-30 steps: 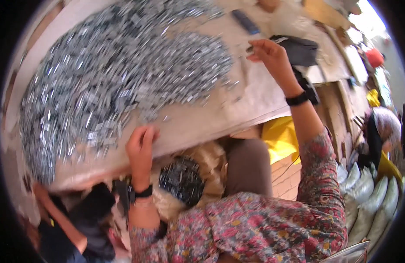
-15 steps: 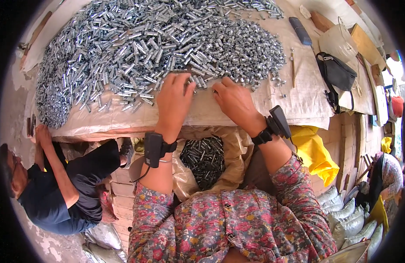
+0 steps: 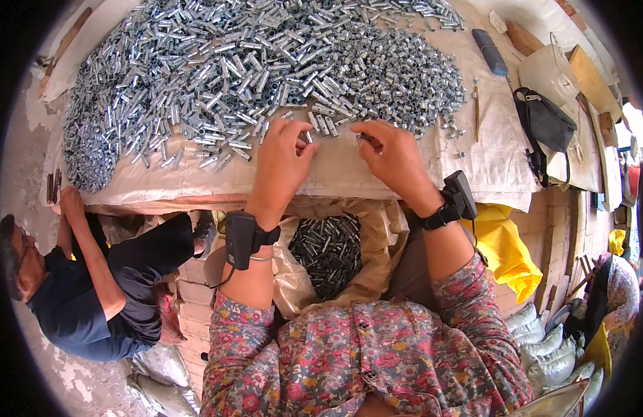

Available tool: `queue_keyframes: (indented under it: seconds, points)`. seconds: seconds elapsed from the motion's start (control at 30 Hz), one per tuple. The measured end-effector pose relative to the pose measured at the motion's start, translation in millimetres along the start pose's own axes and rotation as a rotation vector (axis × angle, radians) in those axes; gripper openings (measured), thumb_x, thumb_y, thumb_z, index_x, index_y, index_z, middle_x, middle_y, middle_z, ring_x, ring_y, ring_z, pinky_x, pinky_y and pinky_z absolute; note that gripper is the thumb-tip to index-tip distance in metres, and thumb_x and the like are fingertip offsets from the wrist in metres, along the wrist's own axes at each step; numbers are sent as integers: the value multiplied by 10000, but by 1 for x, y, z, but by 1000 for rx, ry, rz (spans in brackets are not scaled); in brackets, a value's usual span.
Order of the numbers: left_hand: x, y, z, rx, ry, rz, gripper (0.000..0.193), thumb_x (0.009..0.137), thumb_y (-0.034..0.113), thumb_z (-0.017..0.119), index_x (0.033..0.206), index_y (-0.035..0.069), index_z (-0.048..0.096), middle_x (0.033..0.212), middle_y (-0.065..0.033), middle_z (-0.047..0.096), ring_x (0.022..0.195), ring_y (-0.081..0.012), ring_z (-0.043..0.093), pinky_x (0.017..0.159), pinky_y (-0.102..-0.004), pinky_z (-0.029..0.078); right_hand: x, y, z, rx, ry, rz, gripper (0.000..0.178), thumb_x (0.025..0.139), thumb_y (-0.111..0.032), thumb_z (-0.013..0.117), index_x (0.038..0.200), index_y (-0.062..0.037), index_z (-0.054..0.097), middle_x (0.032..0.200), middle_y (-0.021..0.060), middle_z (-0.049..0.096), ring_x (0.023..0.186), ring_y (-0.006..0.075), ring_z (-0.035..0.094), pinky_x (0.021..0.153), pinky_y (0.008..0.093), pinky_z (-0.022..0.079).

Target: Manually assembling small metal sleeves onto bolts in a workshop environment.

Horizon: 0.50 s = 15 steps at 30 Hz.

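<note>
My left hand [image 3: 282, 167] is over the near edge of a heap of shiny metal sleeves [image 3: 231, 76], its thumb and fingertips pinching a metal sleeve [image 3: 308, 137]. Opposite it, my right hand [image 3: 396, 158] has thumb and forefinger closed on a small metal piece [image 3: 365, 137], mostly hidden by the fingers. A few sleeves [image 3: 325, 124] lie side by side just beyond the gap between my hands. Short metal collars [image 3: 412, 76] are piled at the right of the heap. Below the table edge, an open tan sack [image 3: 385, 240] holds dark, narrow metal pieces [image 3: 326, 254].
A pale sheet covers the table [image 3: 217, 189]. Toward the right lie a thin stick [image 3: 477, 115], a dark case [image 3: 490, 52] and a black bag [image 3: 546, 121]. Another person [image 3: 85, 299] sits at the left. Yellow cloth [image 3: 506, 250] hangs on the right, above filled sacks [image 3: 544, 347].
My hands have drawn slightly back from the heap, and the right has shifted a little rightward. The pieces at my fingertips show more clearly now. The whole view has shifted slightly.
</note>
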<state>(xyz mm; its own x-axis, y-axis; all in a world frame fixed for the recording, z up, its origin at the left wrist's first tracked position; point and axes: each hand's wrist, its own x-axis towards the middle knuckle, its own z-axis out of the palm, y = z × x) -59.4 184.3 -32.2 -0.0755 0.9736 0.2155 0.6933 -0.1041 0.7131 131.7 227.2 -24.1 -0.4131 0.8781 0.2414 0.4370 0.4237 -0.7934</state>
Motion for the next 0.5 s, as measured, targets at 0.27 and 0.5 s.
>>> queue_keyframes:
  seconds: [0.27,0.5]
  points:
    - [-5,-5,-1,-372,44,-213,221,762,48,659,954,9,557,763,-75,615,673,-138,614,605,-247,484,-4,-3,2,287,-80,192,166,782,-69,616,939,-16,602,701,71,617,645,131,609,576,288,475]
    - [-18,5,-10,-1008,-64,-401,160,846,97,603,968,-7,588,810,-40,619,699,-107,606,643,-218,501,-7,-23,7,730,-191,269,127,825,-55,618,935,5,596,789,6,606,694,54,575,589,192,460]
